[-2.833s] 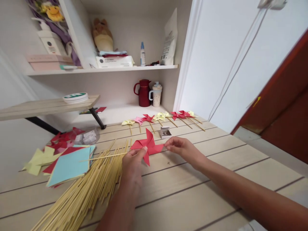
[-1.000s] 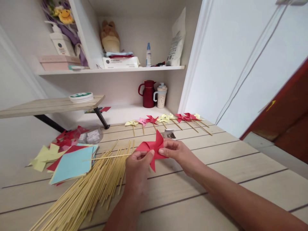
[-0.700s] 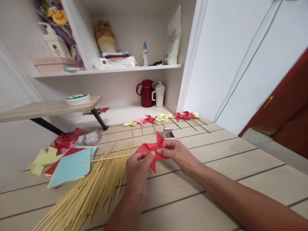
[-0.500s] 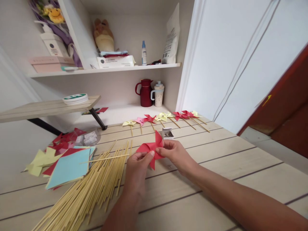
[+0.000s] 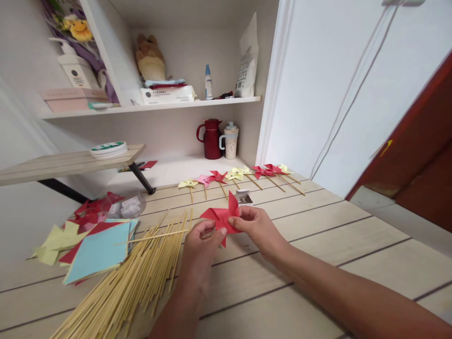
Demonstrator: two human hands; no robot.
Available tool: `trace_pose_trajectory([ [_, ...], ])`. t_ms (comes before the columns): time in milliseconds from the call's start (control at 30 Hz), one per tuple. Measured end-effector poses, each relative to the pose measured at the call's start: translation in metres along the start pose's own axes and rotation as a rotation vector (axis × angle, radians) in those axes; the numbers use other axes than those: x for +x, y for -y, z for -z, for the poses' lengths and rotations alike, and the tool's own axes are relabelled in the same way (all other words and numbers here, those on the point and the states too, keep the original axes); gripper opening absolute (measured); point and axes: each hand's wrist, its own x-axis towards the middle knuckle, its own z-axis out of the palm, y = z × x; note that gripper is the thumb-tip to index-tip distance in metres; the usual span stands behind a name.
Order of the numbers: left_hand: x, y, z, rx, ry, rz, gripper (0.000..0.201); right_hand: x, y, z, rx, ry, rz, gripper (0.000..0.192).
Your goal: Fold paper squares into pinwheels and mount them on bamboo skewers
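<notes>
A red paper pinwheel (image 5: 222,217) with folded blades is in front of me, a little above the table. My right hand (image 5: 256,228) pinches it from the right, with the thumb near its centre. At its lower left side my left hand (image 5: 203,238) is curled, thumb tip against the paper. A thin bamboo stick (image 5: 155,236) runs from over the blue paper to my left hand; whether the fingers grip it I cannot tell. Just behind the pinwheel stands a small open white box (image 5: 244,197) with small metallic pieces inside.
Many bamboo sticks (image 5: 134,273) lie at left, beside blue paper sheets (image 5: 100,252) and yellow paper pinwheel shapes (image 5: 58,240). Several finished pinwheels (image 5: 218,176) line the table's back. A raised wooden stand (image 5: 70,160) is back left; a dark red jug (image 5: 213,141) and a cup (image 5: 231,143) stand behind.
The view has shifted slightly. Both hands stay at the red pinwheel, with the left fingers moved a little against it.
</notes>
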Motion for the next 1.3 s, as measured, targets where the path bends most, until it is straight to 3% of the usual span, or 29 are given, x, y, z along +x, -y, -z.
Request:
trace_pose_trajectory([
  [667,-0.001,0.006,-0.002,-0.039,0.010,-0.008,0.033,-0.002,-0.003,0.002,-0.068,-0.003,0.062,0.021],
  [767,0.003,0.007,0.001,0.018,-0.109,-0.107,0.054,0.002,-0.003,0.007,-0.199,-0.045,0.138,0.018],
  [867,0.007,0.002,0.008,0.207,-0.174,-0.324,0.077,0.004,0.002,0.013,-0.411,-0.096,0.273,0.012],
  [967,0.006,-0.003,0.014,0.400,-0.123,-0.472,0.055,0.003,0.010,0.016,-0.578,-0.042,0.361,0.010],
  [1033,0.005,-0.003,0.015,0.429,-0.070,-0.498,0.043,0.000,0.015,0.015,-0.636,0.008,0.400,0.009],
  [1100,0.005,0.000,0.014,0.378,-0.054,-0.473,0.054,-0.002,0.017,0.013,-0.610,0.035,0.383,0.009],
  [1200,0.006,0.002,0.014,0.191,-0.084,-0.300,0.079,-0.004,0.014,0.010,-0.371,0.086,0.166,0.013],
  [1300,0.005,-0.002,0.017,0.111,0.012,-0.077,0.054,-0.004,0.011,0.008,-0.117,0.108,-0.009,0.017],
])
